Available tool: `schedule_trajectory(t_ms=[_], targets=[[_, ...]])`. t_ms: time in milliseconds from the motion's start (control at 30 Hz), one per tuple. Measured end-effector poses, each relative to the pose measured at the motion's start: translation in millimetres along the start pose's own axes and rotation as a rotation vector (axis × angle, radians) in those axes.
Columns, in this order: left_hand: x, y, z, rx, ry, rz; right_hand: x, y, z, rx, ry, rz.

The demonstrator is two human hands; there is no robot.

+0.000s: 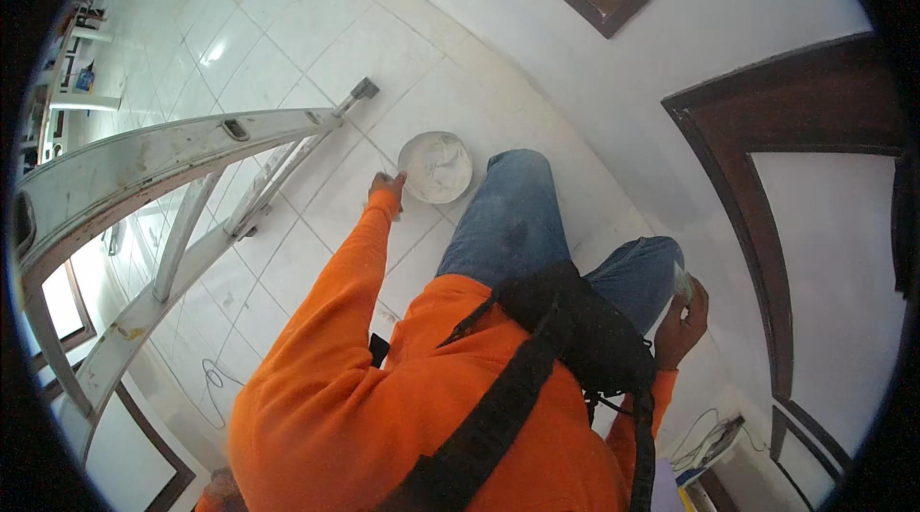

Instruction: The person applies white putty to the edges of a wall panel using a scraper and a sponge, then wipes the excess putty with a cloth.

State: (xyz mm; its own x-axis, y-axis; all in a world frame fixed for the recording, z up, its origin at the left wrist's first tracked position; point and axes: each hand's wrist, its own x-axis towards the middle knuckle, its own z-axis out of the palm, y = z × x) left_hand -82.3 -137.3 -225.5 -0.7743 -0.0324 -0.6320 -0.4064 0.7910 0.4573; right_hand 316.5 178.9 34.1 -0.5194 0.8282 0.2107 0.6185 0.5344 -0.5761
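At the centre, my left hand (386, 188) has its fingers closed on the rim of a round, shallow bowl (439, 167), which has white residue inside and is close to the tiled floor. My right hand (682, 325) is at the right beside my jeans-covered knee, fingers closed on a small, pale greenish flat object (682, 279); its exact kind is unclear. A black bag (599, 340) on a strap lies across my lap, between my forearms.
An aluminium stepladder (172, 158) stands on the left. At the right are a white wall (709, 52) and dark wood frames (767, 253). Loose cables (695, 455) lie at the lower right, another cable (211, 378) at the lower left. Cluttered furniture (81, 71) lines the far left.
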Motion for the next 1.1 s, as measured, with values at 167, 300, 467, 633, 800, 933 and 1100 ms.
schedule_trajectory(t_ms=[167,300,467,633,800,933,1100], targets=[[13.8,-30.0,45.0,-0.495,-0.067,-0.195,10.9,-10.5,-2.1,0.06,-0.029,-0.011],[13.6,-7.5,29.6,-0.607,-0.1,-0.01,20.3,-17.4,-3.7,0.151,-0.025,0.102],[-4.1,56.3,-33.2,-0.635,-0.101,0.319,36.0,-47.1,-6.2,0.435,-0.078,0.159],[-140.4,156.5,-88.0,-0.756,-0.376,0.569,71.9,-108.9,1.5,0.38,-0.345,-0.318],[-204.2,192.2,-98.6,-0.623,-0.373,0.856,87.6,-179.1,-0.4,0.223,-0.381,-0.86],[-250.6,205.1,-96.1,-0.72,-0.47,0.893,91.2,-192.1,9.3,0.081,-0.337,-1.166],[-271.6,204.8,-90.1,-0.716,-0.429,0.961,92.9,-197.8,12.6,0.04,-0.301,-1.237]])
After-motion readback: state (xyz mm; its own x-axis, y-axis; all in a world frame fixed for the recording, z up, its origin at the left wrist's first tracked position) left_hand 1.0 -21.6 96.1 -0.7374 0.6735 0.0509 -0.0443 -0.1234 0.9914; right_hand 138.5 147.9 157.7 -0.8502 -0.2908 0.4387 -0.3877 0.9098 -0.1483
